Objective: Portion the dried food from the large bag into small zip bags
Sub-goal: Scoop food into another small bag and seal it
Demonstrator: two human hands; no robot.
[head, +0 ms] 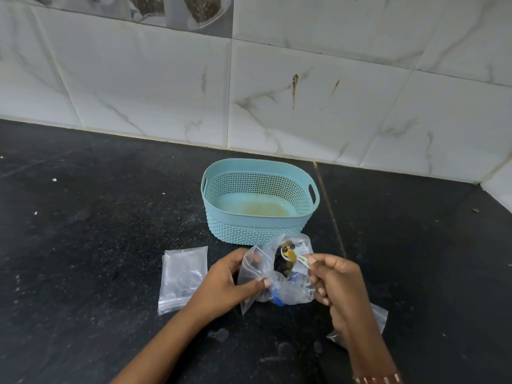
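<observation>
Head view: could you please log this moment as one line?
left hand: holds small zip bag | right hand: pinches scoop of dried food over large bag | basket: behind

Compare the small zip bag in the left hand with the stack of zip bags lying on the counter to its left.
The small zip bag is pinched by the left hand and raised off the counter; the stack of zip bags lies flat on it, untouched. The held bag is a single one and bends in the grip; the stack is several, lying flat. Both are clear plastic.
</observation>
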